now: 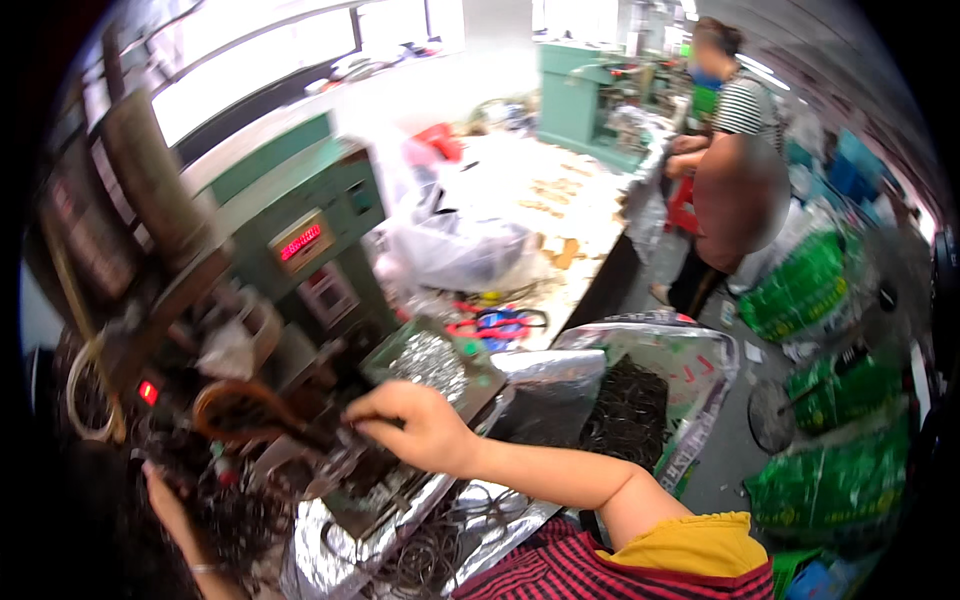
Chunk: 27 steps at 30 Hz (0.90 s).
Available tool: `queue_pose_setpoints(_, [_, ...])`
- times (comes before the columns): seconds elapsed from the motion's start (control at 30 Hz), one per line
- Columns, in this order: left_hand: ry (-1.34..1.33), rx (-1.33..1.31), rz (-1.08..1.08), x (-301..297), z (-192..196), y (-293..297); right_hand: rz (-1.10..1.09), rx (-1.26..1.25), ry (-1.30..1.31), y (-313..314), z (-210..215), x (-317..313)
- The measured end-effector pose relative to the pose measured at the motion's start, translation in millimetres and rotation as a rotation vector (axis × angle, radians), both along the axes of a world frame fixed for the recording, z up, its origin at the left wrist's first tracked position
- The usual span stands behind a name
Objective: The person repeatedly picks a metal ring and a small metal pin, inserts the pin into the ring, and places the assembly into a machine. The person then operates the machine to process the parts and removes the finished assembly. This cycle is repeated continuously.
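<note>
My right hand [415, 425] reaches across to the working point of a green machine [352, 235]. Its thumb and fingers are pinched together beside small metal parts, and whatever lies between them is too small to make out. Left of those fingertips, a brown strap-like loop [235, 408] hangs on the machine. My left hand [170, 505] is low at the left, beside a dark tangle of thin bands [255, 505]. Shadow and blur hide what its fingers do. Just beyond my right hand, a tray holds shiny small metal pieces [428, 362].
Silver foil [545, 400] covers the surface by my right forearm, with loose dark bands [425, 555] on it. An open bag [705, 390] holds more dark bands. Red-and-blue-handled tools [500, 325] lie on the table behind. Another person [745, 120] stands far right, near green sacks [800, 285].
</note>
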State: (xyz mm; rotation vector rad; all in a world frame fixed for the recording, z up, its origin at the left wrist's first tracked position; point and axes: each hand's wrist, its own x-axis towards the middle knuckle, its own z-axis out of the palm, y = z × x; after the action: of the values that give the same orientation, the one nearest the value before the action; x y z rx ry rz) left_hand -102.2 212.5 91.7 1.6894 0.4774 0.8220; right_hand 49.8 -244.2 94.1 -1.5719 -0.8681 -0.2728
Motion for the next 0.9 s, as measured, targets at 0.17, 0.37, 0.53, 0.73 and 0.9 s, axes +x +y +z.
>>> queue_pose_setpoints(0.17, [-0.001,-0.213,0.195,-25.8,-39.6,-126.0,0.041,0.142,0.402,42.3,-14.4,-5.9])
queue_pose_setpoints(0.37, [-0.445,0.141,0.262,-19.5,-5.3,-212.7,0.215,0.309,0.677,46.3,-9.9,-11.0])
queue_pose_setpoints(0.53, [-0.538,0.975,0.151,24.0,48.3,-218.3,0.336,0.436,0.853,52.9,13.2,-30.0])
queue_pose_setpoints(0.73, [-0.394,1.012,0.021,8.8,30.8,-241.4,0.284,0.058,0.562,12.7,25.7,-42.9])
queue_pose_setpoints(0.9, [-0.51,1.129,-0.114,33.6,10.0,-263.5,-0.611,-0.836,-0.056,-29.9,-47.2,27.3])
